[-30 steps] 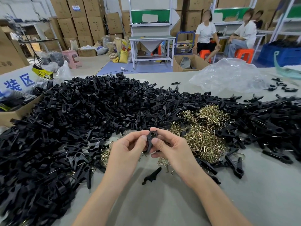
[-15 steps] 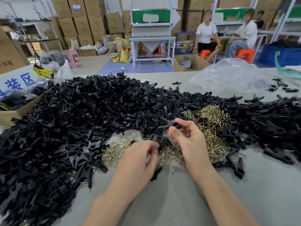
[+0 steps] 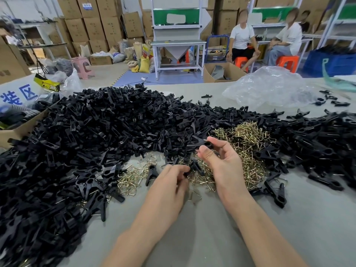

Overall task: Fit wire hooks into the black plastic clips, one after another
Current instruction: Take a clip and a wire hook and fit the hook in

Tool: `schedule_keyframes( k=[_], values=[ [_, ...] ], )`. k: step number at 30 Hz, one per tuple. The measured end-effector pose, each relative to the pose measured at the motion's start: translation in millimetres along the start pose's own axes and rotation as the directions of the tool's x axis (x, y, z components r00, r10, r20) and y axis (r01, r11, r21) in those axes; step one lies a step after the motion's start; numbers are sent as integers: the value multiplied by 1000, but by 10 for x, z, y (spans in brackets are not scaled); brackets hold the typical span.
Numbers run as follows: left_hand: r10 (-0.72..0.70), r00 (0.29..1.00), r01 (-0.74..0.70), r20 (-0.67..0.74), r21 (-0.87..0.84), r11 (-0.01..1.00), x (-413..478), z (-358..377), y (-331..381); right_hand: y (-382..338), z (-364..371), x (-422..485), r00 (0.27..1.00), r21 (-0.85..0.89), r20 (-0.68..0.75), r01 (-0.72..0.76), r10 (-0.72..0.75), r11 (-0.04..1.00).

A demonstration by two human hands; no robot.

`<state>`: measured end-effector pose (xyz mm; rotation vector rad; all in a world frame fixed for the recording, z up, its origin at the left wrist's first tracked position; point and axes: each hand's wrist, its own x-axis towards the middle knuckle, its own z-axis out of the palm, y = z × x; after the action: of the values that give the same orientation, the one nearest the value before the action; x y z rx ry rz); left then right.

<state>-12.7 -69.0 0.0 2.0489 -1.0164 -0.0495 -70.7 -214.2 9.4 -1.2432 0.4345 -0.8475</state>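
Now pickup step: my right hand [image 3: 221,166] pinches black plastic clip [image 3: 207,145], raised over wire hooks heap [image 3: 248,143]; my left hand [image 3: 167,187] pinches second clip [image 3: 196,167] at heap edge. Next, I judge, needs one hook freed from tangle, seated in clip.

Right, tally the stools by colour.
Pink stool: 1
Orange stools: 2, both sat on
Total: 3
An orange shape under the bench is too hidden to count.
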Motion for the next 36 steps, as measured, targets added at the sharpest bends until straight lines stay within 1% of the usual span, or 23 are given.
schedule_keyframes(
  k=[3, 7, 9, 11, 15, 18, 21, 24, 26, 30, 34, 36],
  values=[
    [-10, 999, 4, -48, -113, 994, 31, -54, 23, -4, 2, -5, 1000, 22, 2, -7, 7, 1000],
    [-45, 999, 37, -31, -225, 974, 48, -109, 48, 5, 3, -1, 1000, 44, 4, -4, 4, 999],
    [-77, 996, 62, -46, -264, 963, 52, -132, 55, 5, 4, -1, 1000, 41, 16, -10, 9, 999],
    [-100, 993, 77, -68, -276, 958, 52, -153, 56, 3, 2, -7, 1000, 43, 26, -19, 18, 999],
    [-112, 988, 84, -108, -230, 969, 51, -166, 53, -14, -2, -17, 998, 45, 35, -44, 43, 998],
    [-134, 978, 84, -161, -285, 955, 62, -185, 52, -16, 2, -23, 997, 74, 48, -64, 61, 995],
    [-190, 969, 106, -156, -435, 894, 95, -251, 26, -26, 19, -38, 992, 98, 113, -66, 55, 993],
    [-277, 956, 170, -98, -584, 794, 116, -301, 6, -46, 45, -64, 981, 54, 190, -47, 35, 997],
    [-298, 950, 171, -93, -646, 744, 124, -319, -8, -60, 57, -84, 973, 15, 230, -27, 22, 1000],
    [-321, 942, 173, -101, -673, 719, 142, -328, -36, -79, 72, -127, 957, -54, 290, -8, 23, 999],
    [-324, 943, 198, -80, -648, 735, 137, -317, -41, -86, 88, -155, 938, -110, 346, 3, 36, 994],
    [-327, 940, 196, -95, -632, 749, 133, -318, -51, -86, 94, -160, 930, -134, 365, 16, 34, 991]
  ],
)
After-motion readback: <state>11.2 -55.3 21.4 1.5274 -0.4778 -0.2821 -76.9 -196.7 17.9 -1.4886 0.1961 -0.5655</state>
